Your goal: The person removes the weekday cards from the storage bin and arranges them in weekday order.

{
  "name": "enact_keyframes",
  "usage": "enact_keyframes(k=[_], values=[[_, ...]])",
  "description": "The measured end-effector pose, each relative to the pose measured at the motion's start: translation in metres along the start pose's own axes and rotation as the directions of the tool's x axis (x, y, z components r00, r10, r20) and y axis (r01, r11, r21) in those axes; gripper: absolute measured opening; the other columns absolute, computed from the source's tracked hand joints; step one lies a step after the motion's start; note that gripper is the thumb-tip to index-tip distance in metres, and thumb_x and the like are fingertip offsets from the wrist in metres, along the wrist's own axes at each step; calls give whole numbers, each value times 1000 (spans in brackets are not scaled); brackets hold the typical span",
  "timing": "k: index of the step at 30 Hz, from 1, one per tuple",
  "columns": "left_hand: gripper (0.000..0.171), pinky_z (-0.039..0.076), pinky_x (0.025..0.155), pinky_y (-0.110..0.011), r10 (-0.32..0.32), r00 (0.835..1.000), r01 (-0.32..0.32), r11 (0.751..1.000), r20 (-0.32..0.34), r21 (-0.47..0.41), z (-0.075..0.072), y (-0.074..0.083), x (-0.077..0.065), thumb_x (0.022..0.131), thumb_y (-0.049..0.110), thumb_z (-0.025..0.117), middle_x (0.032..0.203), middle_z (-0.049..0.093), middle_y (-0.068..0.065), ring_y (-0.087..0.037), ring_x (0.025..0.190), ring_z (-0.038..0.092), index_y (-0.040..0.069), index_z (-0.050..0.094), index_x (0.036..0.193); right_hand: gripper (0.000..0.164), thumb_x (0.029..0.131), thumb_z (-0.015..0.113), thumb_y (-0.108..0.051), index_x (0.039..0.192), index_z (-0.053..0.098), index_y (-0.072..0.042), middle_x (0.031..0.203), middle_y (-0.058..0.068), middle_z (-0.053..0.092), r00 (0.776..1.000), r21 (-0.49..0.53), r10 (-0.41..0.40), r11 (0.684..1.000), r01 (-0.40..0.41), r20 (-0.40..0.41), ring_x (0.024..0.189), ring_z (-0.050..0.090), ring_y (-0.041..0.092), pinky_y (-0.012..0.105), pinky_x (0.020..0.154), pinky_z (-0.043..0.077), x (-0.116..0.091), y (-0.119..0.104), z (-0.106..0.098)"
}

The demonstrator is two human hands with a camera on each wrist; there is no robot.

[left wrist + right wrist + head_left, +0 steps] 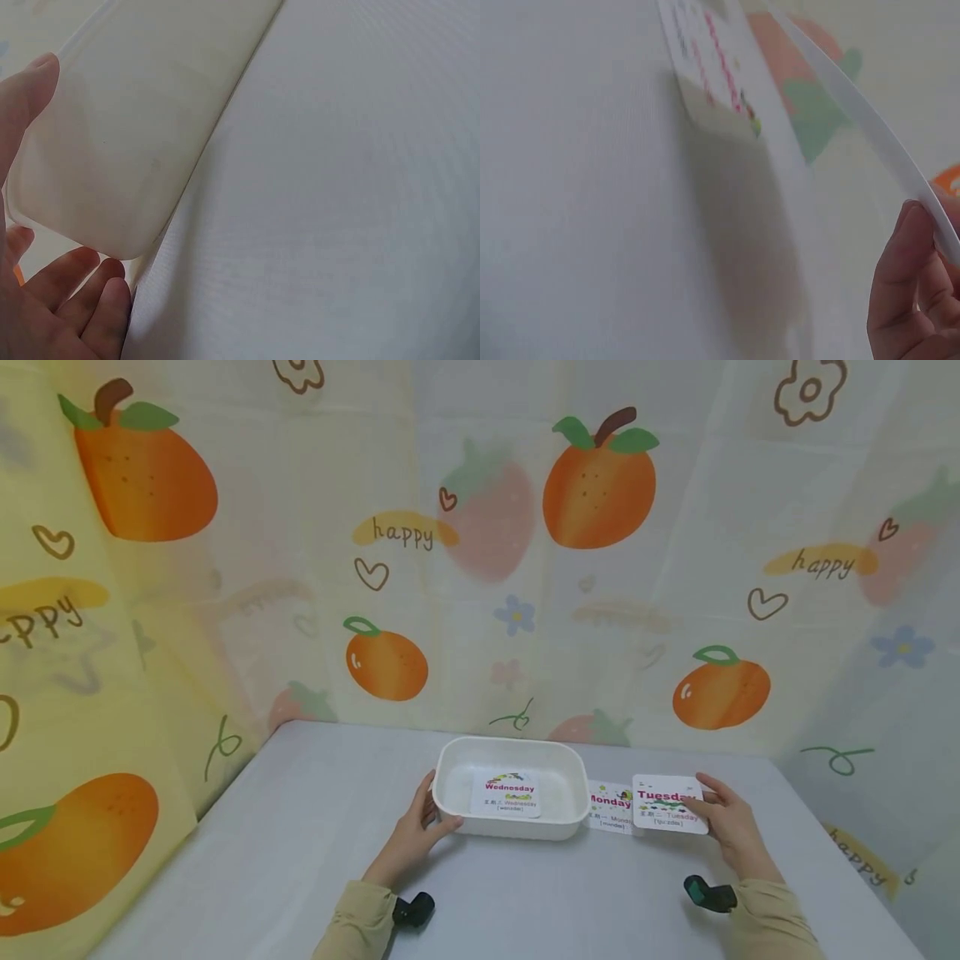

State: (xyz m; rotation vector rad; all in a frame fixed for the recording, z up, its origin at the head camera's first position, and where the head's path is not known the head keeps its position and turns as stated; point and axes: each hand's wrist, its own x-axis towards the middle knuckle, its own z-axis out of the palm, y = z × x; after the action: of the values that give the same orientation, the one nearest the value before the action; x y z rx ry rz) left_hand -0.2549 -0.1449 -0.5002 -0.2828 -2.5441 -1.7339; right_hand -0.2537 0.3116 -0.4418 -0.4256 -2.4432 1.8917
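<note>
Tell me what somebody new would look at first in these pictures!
Probably the big printed oranges on the pale wall covering behind the table. Next, perhaps, the white tray on the table, with the Wednesday card inside and the left hand holding its left end. To its right, the right hand holds the Tuesday card up off the table.

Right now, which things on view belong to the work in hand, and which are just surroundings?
Work in hand:
white tub, gripped by the left hand
Wednesday card, inside the tub
Tuesday card, held by the right hand
Monday card, partly hidden

Just surroundings:
table
fruit-print curtain
</note>
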Motion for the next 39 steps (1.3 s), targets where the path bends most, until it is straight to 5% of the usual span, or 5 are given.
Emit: enact_keyframes(k=[11, 27, 36, 39], values=[[96, 35, 103, -43, -12, 1000, 12, 1000, -5, 9, 0, 2, -1, 76, 47, 72, 141, 37, -20, -34, 125, 40, 24, 14, 149, 68, 92, 58, -18, 146, 21, -2, 121, 21, 38, 998, -26, 48, 998, -49, -40, 79, 52, 13, 18, 64, 50, 4, 16, -14], [95, 37, 101, -44, -7, 1000, 7, 1000, -8, 19, -1, 5, -3, 77, 46, 72, 139, 38, -22, -35, 124, 42, 21, 15, 149, 66, 92, 57, -16, 146, 22, -1, 134, 30, 30, 996, -89, 79, 993, -82, -36, 106, 40, 35, 22, 69, 43, 15, 16, -13], [95, 37, 101, -44, 3, 1000, -3, 1000, -8, 22, -1, 3, -2, 77, 45, 72, 139, 39, -22, -34, 123, 42, 20, 15, 149, 65, 89, 60, -11, 143, 26, 1, 128, 29, 35, 994, -151, 81, 984, -91, -67, 102, 42, 35, 20, 60, 40, 27, 18, -10], [96, 37, 101, -43, 3, 1000, -3, 1000, -6, 25, -1, 3, -2, 77, 46, 72, 139, 39, -21, -34, 123, 43, 21, 15, 149, 65, 88, 61, -8, 143, 27, 3, 130, 30, 34, 994, -146, 83, 985, -93, -72, 106, 40, 37, 29, 71, 44, 30, 19, -9]])
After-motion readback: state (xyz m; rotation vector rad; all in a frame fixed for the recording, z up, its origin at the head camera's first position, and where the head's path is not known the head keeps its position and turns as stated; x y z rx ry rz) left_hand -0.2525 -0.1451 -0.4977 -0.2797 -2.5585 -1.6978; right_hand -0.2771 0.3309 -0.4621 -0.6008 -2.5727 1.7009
